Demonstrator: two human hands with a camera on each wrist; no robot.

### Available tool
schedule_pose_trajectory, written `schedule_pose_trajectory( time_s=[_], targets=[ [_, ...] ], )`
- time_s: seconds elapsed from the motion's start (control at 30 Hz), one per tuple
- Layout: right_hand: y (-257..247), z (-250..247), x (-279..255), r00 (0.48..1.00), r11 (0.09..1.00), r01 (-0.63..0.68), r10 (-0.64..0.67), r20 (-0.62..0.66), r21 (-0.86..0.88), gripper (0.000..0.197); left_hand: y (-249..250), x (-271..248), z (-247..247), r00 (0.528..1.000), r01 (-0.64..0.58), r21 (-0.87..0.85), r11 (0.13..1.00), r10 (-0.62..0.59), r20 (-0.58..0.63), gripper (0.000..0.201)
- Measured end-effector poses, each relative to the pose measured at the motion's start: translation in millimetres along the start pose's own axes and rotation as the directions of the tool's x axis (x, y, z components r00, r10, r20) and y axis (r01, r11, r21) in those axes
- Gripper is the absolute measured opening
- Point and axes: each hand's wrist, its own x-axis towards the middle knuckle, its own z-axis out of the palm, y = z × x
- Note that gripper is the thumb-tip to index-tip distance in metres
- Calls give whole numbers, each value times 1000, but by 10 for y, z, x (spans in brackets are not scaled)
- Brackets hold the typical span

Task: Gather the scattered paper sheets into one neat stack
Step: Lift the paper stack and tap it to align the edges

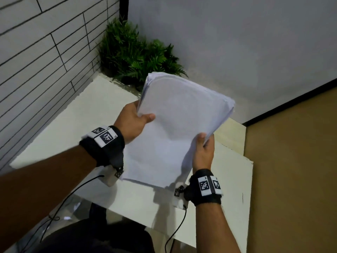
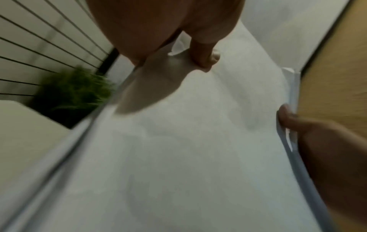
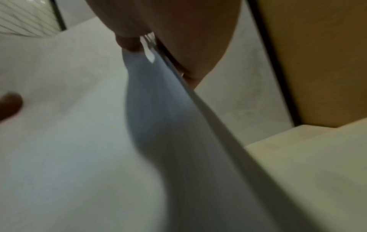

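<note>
A stack of white paper sheets (image 1: pixel 175 128) is held up above the white table (image 1: pixel 76 115), tilted away from me, its far edges slightly fanned. My left hand (image 1: pixel 135 119) grips the stack's left edge, thumb on top. My right hand (image 1: pixel 203 148) pinches the right edge, thumb on top and fingers hidden beneath. In the left wrist view the paper stack (image 2: pixel 188 149) fills the frame, the left hand (image 2: pixel 202 51) pinches its edge, and the right hand (image 2: pixel 298 124) holds the far side. In the right wrist view the paper stack (image 3: pixel 69 125) bends under the right hand (image 3: pixel 143 44).
A green fern-like plant (image 1: pixel 131 55) stands in the corner behind the table. A tiled wall (image 1: pixel 36 52) runs along the left, a plain wall (image 1: pixel 237 42) behind. Tan floor (image 1: pixel 295 161) lies to the right. Cables (image 1: pixel 76 194) hang from both wrists over the table's near edge.
</note>
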Motion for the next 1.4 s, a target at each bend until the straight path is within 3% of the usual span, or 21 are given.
schedule_pose_trajectory(
  time_s=[0.2, 0.33, 0.47, 0.57, 0.7, 0.83, 0.93, 1.0, 1.1, 1.3, 1.4],
  targets=[
    [323, -660, -207, 988, 992, -94, 83, -133, -81, 19, -55, -262, 502, 977, 8, 34, 999, -15, 210, 37],
    [522, -1110, -334, 956, 973, -221, 201, -213, -72, 23, -452, -645, 841, 887, 53, 179, 983, -128, 443, 43],
    [696, -1477, -507, 919, 912, -389, 373, -128, -134, 38, -757, -903, 1200, 901, 94, 277, 956, -200, 384, 48],
    [902, -1687, -710, 851, 819, -521, 522, -66, -242, 42, -886, -1046, 1491, 893, 132, 370, 920, -272, 358, 52],
    [1262, -1987, -895, 815, 765, -577, 564, -135, -288, 36, -1117, -1212, 1843, 863, 149, 488, 860, -354, 360, 57],
    [1511, -2327, -916, 804, 729, -595, 552, -223, -338, 36, -1348, -1366, 2203, 781, 165, 626, 762, -489, 389, 69],
    [1682, -2533, -845, 808, 713, -589, 530, -258, -380, 41, -1491, -1401, 2402, 708, 112, 711, 695, -557, 434, 62],
    [1824, -2644, -778, 801, 699, -599, 533, -274, -390, 45, -1571, -1394, 2511, 686, 90, 719, 689, -567, 457, 53],
    [2032, -2741, -680, 778, 679, -627, 564, -276, -381, 49, -1677, -1364, 2648, 684, 89, 736, 671, -578, 445, 45],
    [2334, -2774, -553, 737, 628, -675, 599, -312, -389, 49, -1805, -1287, 2858, 726, 124, 771, 625, -587, 358, 31],
    [2439, -2772, -515, 738, 633, -674, 594, -320, -380, 47, -1851, -1295, 2893, 751, 141, 772, 619, -576, 324, 38]
  ],
)
